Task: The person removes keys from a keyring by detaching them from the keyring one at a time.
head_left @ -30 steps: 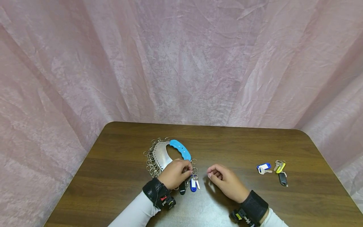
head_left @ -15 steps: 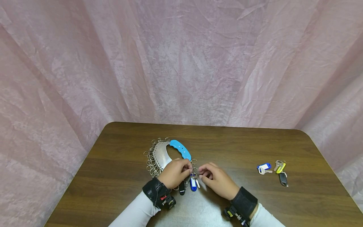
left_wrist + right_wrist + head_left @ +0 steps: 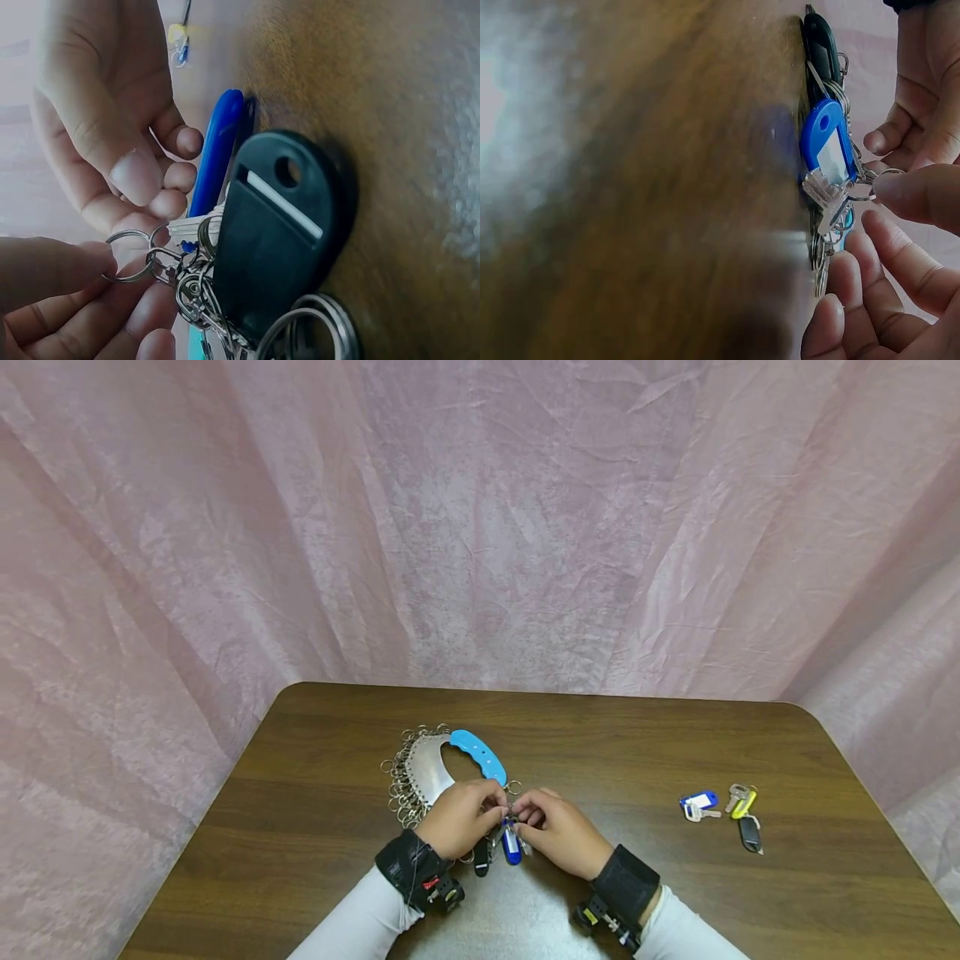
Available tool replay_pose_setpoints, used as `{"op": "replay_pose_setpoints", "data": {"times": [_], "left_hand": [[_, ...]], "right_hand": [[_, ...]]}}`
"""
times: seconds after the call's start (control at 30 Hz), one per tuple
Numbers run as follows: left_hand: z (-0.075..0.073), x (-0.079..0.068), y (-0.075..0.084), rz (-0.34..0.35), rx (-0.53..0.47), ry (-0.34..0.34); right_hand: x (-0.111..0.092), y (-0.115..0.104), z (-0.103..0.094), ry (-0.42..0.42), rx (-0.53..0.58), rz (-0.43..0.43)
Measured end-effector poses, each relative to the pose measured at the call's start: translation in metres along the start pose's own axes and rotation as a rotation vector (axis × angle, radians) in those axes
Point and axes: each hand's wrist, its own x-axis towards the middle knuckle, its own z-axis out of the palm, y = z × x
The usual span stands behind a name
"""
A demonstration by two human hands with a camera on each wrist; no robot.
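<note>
A metal key-ring holder with a blue handle lies at the table's middle left, small rings along its edge. My left hand pinches a split key ring between thumb and forefinger. My right hand has come up beside that ring, its thumb and forefinger curved and a gap showing between them in the right wrist view. Linked below the ring are a blue key tag and a silver key. A black key tag hangs close by. The left palm hides part of the holder.
At the right of the wooden table lie a blue tag with a key, a yellow tag with keys and a black tag. A pink curtain hangs behind the table's far edge.
My right hand has moved left, from apart on the table's middle to right beside the ring and my left hand. The left hand and the holder have stayed nearly still.
</note>
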Motion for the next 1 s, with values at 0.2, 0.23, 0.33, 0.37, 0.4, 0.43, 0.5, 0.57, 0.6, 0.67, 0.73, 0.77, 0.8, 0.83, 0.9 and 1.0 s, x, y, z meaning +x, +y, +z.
{"op": "replay_pose_setpoints", "data": {"times": [0.2, 0.23, 0.33, 0.37, 0.4, 0.43, 0.5, 0.57, 0.6, 0.67, 0.73, 0.77, 0.8, 0.83, 0.9, 1.0], "left_hand": [[-0.0006, 0.0, 0.0001, 0.006, -0.018, -0.003], [-0.0005, 0.0, -0.0005, 0.008, -0.019, -0.005], [-0.0005, -0.0003, -0.0016, 0.012, -0.021, -0.009], [-0.0007, -0.0004, -0.0014, 0.012, -0.021, -0.01], [-0.0008, -0.0005, -0.0012, 0.012, -0.02, -0.01], [-0.0006, -0.0004, -0.0013, 0.013, -0.021, -0.009], [-0.0004, -0.0004, -0.0011, 0.016, -0.023, -0.005], [-0.0006, -0.0005, -0.0004, 0.017, -0.023, 0.0], [-0.0004, -0.0005, -0.0006, 0.021, -0.026, 0.001], [-0.0007, -0.0005, -0.0003, 0.022, -0.026, 0.005], [-0.001, -0.0003, -0.0001, 0.025, -0.03, 0.005], [-0.001, -0.0003, -0.0001, 0.026, -0.032, 0.005], [-0.0011, -0.0002, 0.0, 0.027, -0.034, 0.006], [-0.0012, -0.0002, 0.0002, 0.025, -0.035, 0.006], [-0.0013, -0.0002, 0.0004, 0.022, -0.041, 0.006], [-0.0015, -0.0006, 0.0006, 0.011, -0.05, 0.004]], "right_hand": [[0.0055, -0.0016, 0.0029, -0.004, -0.048, 0.003], [0.0064, -0.0016, 0.0034, -0.007, -0.052, 0.006], [0.0082, -0.0019, 0.0044, -0.014, -0.055, 0.012], [0.0086, -0.0023, 0.0044, -0.018, -0.056, 0.013], [0.009, -0.0025, 0.0044, -0.022, -0.059, 0.014], [0.0092, -0.0027, 0.0043, -0.026, -0.062, 0.016], [0.0096, -0.0024, 0.0042, -0.034, -0.063, 0.018], [0.0097, -0.0015, 0.0041, -0.041, -0.057, 0.024], [0.0097, -0.0008, 0.0041, -0.042, -0.051, 0.028], [0.0095, 0.0004, 0.004, -0.037, -0.044, 0.034], [0.0091, 0.0012, 0.0035, -0.027, -0.042, 0.037], [0.0088, 0.0012, 0.0032, -0.022, -0.043, 0.038], [0.0085, 0.0011, 0.0029, -0.016, -0.045, 0.038], [0.0082, 0.0011, 0.0026, -0.01, -0.048, 0.037], [0.0077, 0.0008, 0.0019, -0.003, -0.049, 0.037], [0.0071, 0.0006, 0.0011, 0.004, -0.048, 0.045]]}}
